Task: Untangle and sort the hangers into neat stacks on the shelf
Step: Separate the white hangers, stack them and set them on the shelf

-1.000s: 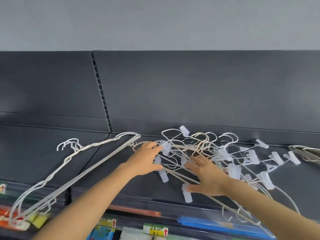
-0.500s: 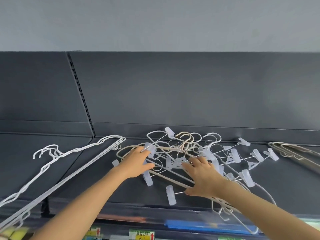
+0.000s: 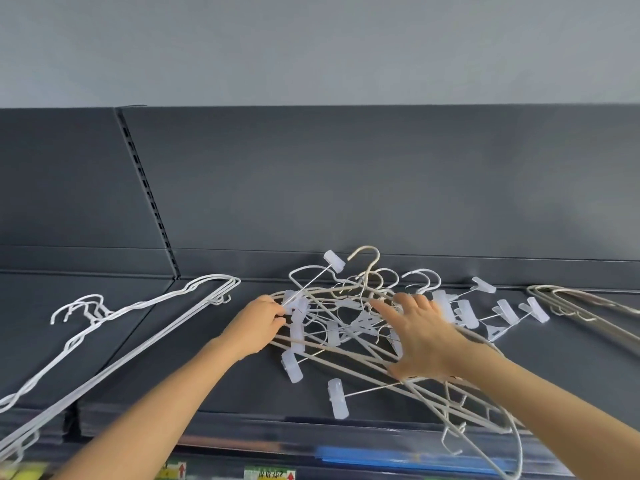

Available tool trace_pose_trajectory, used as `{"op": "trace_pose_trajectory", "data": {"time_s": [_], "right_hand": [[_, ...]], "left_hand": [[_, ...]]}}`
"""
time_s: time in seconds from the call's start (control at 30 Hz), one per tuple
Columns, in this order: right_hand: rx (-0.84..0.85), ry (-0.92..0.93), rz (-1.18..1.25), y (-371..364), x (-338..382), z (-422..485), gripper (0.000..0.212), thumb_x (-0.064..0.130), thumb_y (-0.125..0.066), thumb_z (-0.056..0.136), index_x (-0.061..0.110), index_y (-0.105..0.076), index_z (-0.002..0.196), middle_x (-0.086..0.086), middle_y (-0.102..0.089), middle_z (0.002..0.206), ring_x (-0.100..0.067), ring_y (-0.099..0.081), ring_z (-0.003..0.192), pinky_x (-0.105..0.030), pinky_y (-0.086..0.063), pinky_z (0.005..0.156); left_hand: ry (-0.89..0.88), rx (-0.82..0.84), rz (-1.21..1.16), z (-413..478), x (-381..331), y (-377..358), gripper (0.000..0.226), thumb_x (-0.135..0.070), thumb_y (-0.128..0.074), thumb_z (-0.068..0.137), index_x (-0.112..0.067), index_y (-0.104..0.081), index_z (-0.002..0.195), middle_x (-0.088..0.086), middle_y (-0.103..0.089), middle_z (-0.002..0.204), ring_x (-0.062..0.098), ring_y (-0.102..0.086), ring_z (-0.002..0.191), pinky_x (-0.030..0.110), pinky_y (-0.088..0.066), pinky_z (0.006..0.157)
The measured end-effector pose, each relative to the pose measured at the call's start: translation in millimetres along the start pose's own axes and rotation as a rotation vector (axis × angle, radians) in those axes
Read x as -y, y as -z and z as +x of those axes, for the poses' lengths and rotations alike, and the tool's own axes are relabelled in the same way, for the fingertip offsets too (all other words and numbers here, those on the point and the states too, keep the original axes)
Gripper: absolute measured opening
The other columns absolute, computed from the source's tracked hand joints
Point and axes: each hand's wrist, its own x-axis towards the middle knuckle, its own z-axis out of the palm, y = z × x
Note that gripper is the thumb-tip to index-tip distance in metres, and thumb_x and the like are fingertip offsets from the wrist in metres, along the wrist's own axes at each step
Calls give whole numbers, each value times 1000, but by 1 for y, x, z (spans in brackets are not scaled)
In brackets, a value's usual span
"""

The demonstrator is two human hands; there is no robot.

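A tangled pile of hangers (image 3: 349, 318), beige wire ones mixed with white ones carrying clear plastic clips, lies in the middle of the dark grey shelf (image 3: 214, 386). My left hand (image 3: 254, 323) grips the left end of the pile, fingers curled round wires by a clip. My right hand (image 3: 420, 336) lies over the pile's middle with fingers spread, thumb hooked under a beige bar. One beige hook (image 3: 367, 261) stands up above the pile. A stack of plain white hangers (image 3: 114, 327) lies to the left. A stack of beige hangers (image 3: 588, 306) lies at the right edge.
The shelf's dark back panel (image 3: 346, 185) rises close behind the pile, with a slotted upright (image 3: 149, 192) at the left. The front edge carries a rail with price labels (image 3: 270, 474). Some hanger ends (image 3: 485, 441) stick out past that front edge at the lower right.
The beige hook has risen above the pile. My right hand has spread wider over the middle, and my left hand has closed on the pile's left end. The view shifted slightly.
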Motion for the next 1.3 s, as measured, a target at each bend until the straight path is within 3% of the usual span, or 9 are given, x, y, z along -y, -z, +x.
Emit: {"op": "trace_pose_trajectory", "data": {"time_s": [0.2,0.4,0.5,0.6,0.77,0.93,1.07,1.2,1.3], "right_hand": [[-83,-23,25,3,-20,-6,105,56,-70,66,36,-6,146,-5,-15,152,-28,-16,137,-44,-21,113],[-156,-117,7,7,-40,-7,105,63,-67,66,32,-8,147,-7,-11,154,-31,-12,138,-45,-20,114],[-191,-96,-210,9,-40,-7,106,65,-72,62,26,-21,146,-19,-25,149,-40,-29,133,-49,-17,112],[-241,-116,-267,5,-41,-4,114,59,-84,46,20,-33,141,-26,-43,136,-43,-47,117,-55,-30,105],[-246,-142,-237,1,-41,-4,120,58,-84,46,22,-26,144,-26,-41,138,-41,-47,118,-53,-39,101],[-226,-54,-250,0,-34,1,117,60,-78,51,23,-20,145,-26,-44,135,-41,-45,122,-55,-25,109],[-210,-30,-243,-2,-28,3,117,61,-76,51,24,-19,146,-26,-44,135,-41,-46,122,-51,-30,107],[-193,43,-216,-2,-19,3,114,61,-69,66,27,4,148,-23,-20,151,-39,-24,138,-44,-13,114],[-212,29,-154,-1,-23,3,112,58,-65,73,27,13,147,-17,-8,155,-35,-16,140,-39,-17,115]], "left_hand": [[-9,-212,-96,7,-9,-2,38,4,-40,93,-11,-66,116,2,-55,120,18,-57,99,33,-49,88],[-8,-432,-227,14,-27,10,26,3,-46,92,-9,-68,98,1,-55,105,13,-53,83,22,-39,74],[37,-462,-267,16,-38,9,27,4,-46,91,-8,-68,102,2,-56,105,13,-53,84,21,-39,76],[34,-396,-302,15,-44,5,25,5,-51,88,-10,-69,97,0,-56,101,12,-55,81,16,-39,71],[30,-311,-496,9,-53,9,30,6,-57,83,-22,-61,71,5,-63,90,9,-64,66,12,-47,56],[33,-316,-682,6,-69,16,27,12,-53,83,-11,-60,70,8,-66,76,20,-67,67,17,-52,59],[0,-341,-687,6,-76,19,27,11,-51,83,-12,-59,70,4,-65,72,16,-67,67,19,-50,61],[4,-368,-823,11,-86,20,27,13,-49,86,-7,-59,71,7,-62,75,19,-65,70,20,-56,64],[9,-377,-859,11,-82,23,27,13,-50,86,-8,-59,70,8,-63,77,21,-66,71,30,-59,68]]}}
